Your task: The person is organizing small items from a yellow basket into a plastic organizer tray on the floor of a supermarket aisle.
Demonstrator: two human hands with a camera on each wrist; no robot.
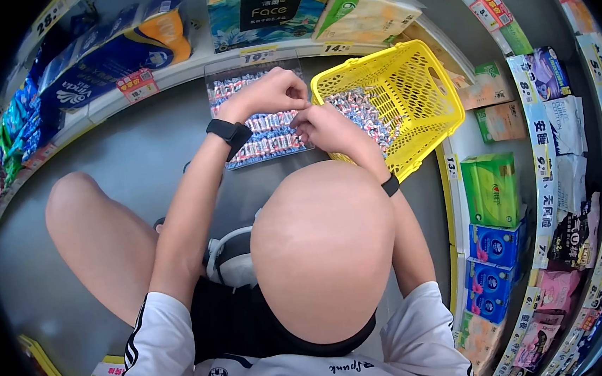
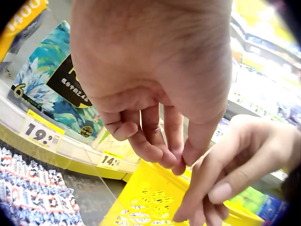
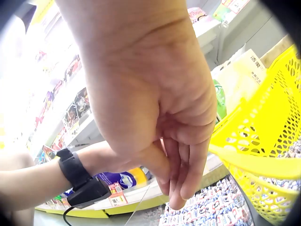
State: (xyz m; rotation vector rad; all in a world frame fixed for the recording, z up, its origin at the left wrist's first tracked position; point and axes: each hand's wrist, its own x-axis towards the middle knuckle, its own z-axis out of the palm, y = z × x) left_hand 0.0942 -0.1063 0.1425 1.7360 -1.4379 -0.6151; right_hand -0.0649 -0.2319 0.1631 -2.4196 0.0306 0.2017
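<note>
My left hand (image 1: 269,93) is over a clear tray (image 1: 225,164) with rows of small wrapped candies (image 1: 269,146) in blue, white and red. Its fingers bend down and the thumb meets the forefinger tip in the left wrist view; I cannot tell whether a candy is between them. The right hand (image 1: 331,127) is at the tray's right edge, fingertips close to the left hand's. Its fingers hang loosely together with nothing visible in them in the right wrist view. Beside it, a yellow basket (image 1: 426,118) leans over, with loose wrapped candies (image 1: 362,112) inside.
Shelves with tissue packs (image 1: 269,14) and price labels (image 1: 141,86) run along the back. More packs, green (image 1: 491,191) and blue (image 1: 489,290), line the right side. The person's bare knee (image 1: 323,250) rises in front of the tray, over a grey floor (image 1: 128,145).
</note>
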